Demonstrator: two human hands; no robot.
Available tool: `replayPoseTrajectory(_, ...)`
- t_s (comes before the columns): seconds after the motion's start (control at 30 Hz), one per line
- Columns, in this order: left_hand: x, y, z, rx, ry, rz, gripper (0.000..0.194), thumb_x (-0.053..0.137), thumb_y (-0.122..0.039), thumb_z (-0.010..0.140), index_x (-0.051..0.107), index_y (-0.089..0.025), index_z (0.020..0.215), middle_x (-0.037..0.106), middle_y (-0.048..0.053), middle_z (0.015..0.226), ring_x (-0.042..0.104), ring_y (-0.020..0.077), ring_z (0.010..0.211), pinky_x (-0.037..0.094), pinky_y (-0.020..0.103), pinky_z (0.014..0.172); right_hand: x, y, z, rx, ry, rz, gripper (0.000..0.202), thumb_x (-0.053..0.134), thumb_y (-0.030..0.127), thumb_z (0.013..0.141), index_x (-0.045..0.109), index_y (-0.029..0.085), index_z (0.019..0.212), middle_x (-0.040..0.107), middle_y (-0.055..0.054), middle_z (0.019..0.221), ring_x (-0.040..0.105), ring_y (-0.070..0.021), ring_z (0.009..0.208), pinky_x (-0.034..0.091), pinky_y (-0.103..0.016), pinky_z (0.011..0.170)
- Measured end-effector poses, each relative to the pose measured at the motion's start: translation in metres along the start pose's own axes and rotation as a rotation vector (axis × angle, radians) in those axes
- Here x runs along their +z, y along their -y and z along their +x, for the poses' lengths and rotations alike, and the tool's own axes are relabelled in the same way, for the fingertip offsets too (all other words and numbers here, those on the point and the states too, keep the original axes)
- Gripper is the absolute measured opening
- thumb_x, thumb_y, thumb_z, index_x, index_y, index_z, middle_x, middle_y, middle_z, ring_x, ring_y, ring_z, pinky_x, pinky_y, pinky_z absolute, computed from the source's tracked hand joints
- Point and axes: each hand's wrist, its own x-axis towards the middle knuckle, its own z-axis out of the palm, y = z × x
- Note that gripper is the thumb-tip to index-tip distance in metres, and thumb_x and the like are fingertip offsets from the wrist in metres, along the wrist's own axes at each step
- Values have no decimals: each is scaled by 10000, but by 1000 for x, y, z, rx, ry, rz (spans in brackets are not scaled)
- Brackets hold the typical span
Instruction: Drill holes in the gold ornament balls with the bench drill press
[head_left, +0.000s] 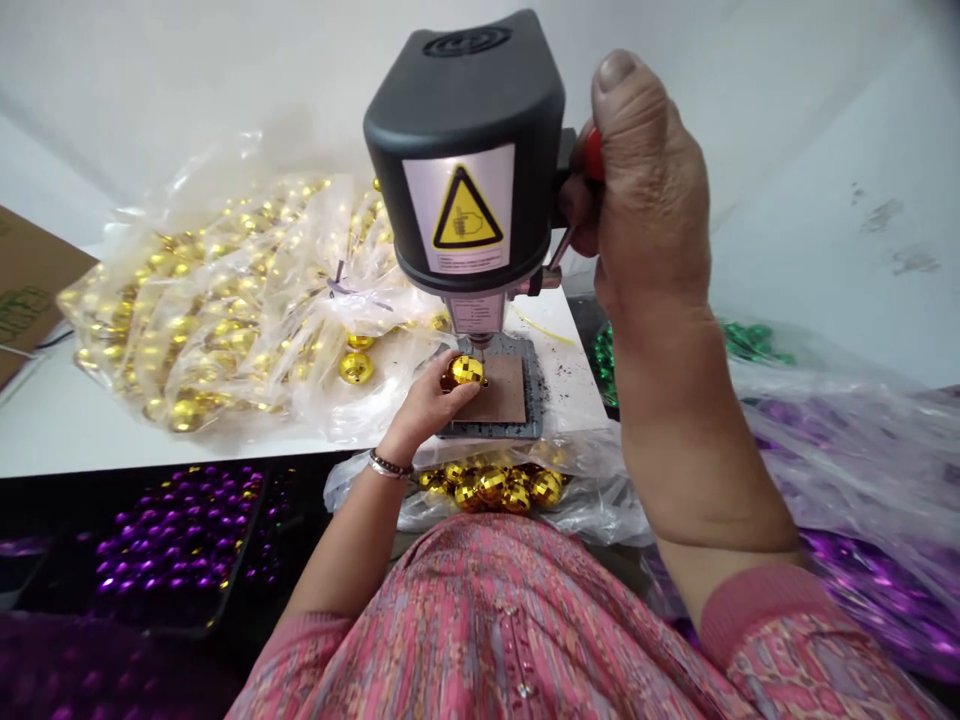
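Note:
A dark bench drill press (465, 130) with a yellow warning label stands at the centre. My left hand (431, 400) is closed around a shiny gold faceted ball (468, 370). That ball sits under the drill's spindle, over a brown board (504, 392) on the grey machine base (534, 385); whether it touches the board I cannot tell. High on the right, my right hand (649, 190) grips the red-tipped lever (593, 155) on the machine's side. Loose beside my left hand lies another gold ball (356, 367).
Left on the white table (45, 440) rests a large clear bag of gold balls (225, 300). An open plastic bag with gold balls (491, 487) lies before my lap. Purple balls (180, 530) fill a dark crate at lower left; bagged purple (877, 590) and green balls (750, 340) lie right.

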Motion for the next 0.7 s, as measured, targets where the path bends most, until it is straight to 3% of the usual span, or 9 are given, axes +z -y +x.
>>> replayPoseTrajectory(0.1, 4, -10, 3, -43, 2, 131, 578, 760, -341, 770, 633, -169, 1307, 733, 73, 1107, 672, 220, 962, 544, 345, 888, 0, 0, -1, 6, -3, -33, 678, 440, 844, 771, 445, 167, 798, 406, 103, 617, 415, 42, 467, 363, -97, 488)
replayPoseTrajectory(0.3, 7, -17, 7, -23, 17, 285, 515, 773, -304, 758, 664, -182, 1245, 737, 62, 1081, 675, 226, 949, 540, 342, 880, -1, 1, -4, -14, 22, -38, 663, 422, 832, 803, 433, 170, 799, 355, 95, 613, 398, 47, 482, 344, -77, 484)
replayPoseTrajectory(0.53, 11, -14, 15, 189, 76, 370, 577, 803, -183, 720, 681, -157, 1283, 710, 119, 1292, 651, 275, 1180, 501, 391, 1076, 0, 2, -5, -18, 12, -25, 639, 440, 799, 825, 477, 161, 814, 355, 83, 638, 403, 37, 485, 312, -92, 477)
replayPoseTrajectory(0.7, 10, -16, 19, 50, 168, 282, 692, 811, -216, 724, 633, -156, 1391, 737, 79, 1286, 685, 254, 1145, 523, 385, 1067, -1, 3, -8, -8, 35, 26, 564, 555, 733, 840, 438, 182, 804, 387, 82, 649, 402, 17, 500, 370, -123, 488)
